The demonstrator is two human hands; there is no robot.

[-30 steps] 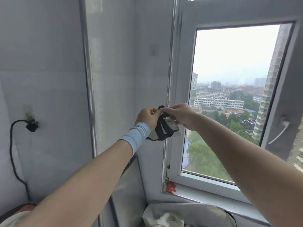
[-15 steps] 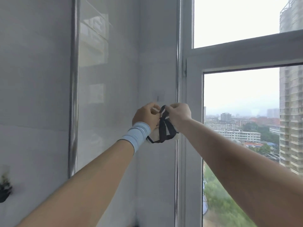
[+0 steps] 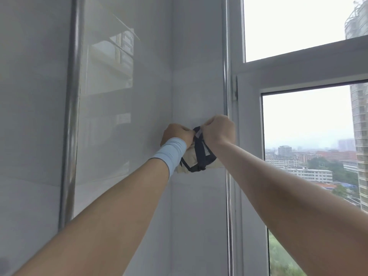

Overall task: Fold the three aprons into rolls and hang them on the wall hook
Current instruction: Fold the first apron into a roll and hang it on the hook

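A cream apron rolled into a small bundle (image 3: 190, 160) hangs between my fists, bound by black straps (image 3: 199, 150). My left hand (image 3: 175, 134), with a pale blue wristband, pinches the strap loop from the left. My right hand (image 3: 219, 130) grips the same loop from the right. Both hands hold the loop against the white tiled wall (image 3: 197, 96) in the corner beside the window. A small clear piece, perhaps the wall hook (image 3: 198, 133), shows between my knuckles; most of it is hidden by my hands.
A vertical metal pipe (image 3: 71, 116) runs down the glossy wall on the left. A thinner metal pipe (image 3: 226, 56) stands along the white window frame (image 3: 251, 136) right of my hands. City buildings show through the glass.
My hands and the rolled apron have risen and pressed closer to the corner wall. The view has tilted upward, so the sill and the things below have left the picture.
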